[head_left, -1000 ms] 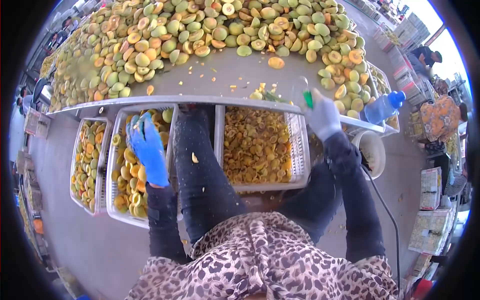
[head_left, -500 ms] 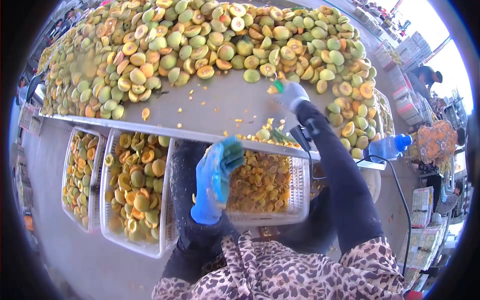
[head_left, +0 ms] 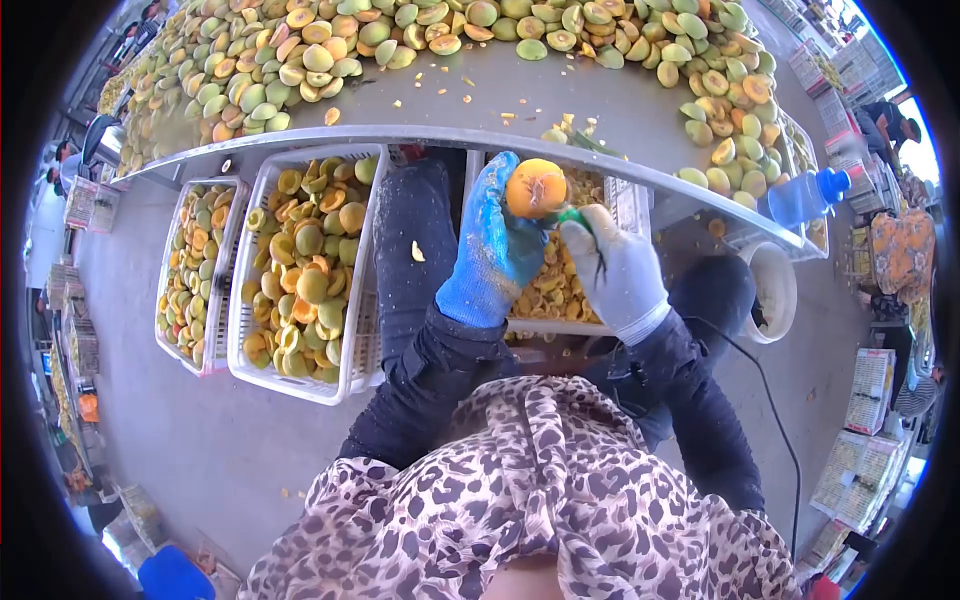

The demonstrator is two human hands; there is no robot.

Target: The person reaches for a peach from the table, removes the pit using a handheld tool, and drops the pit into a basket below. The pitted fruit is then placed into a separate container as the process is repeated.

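My left hand, in a blue glove, grips a peach half with its orange cut face turned up and a rough brownish centre. Close beside it, my right hand, in a pale glove, is closed around a small green-handled tool. The tool's working end lies by the lower edge of the peach half and is too small to make out. Both hands are above a white crate of orange fruit scraps, just in front of the table edge.
A metal table carries a large heap of halved peaches. To the left stand two white crates of peach halves. A blue-capped bottle sits at the table's right corner, above a white bucket. A black cable hangs at right.
My right hand has come back from the heap towards my body with the tool. My left hand, earlier raised with nothing in it, now holds a peach half. The view has tilted down.
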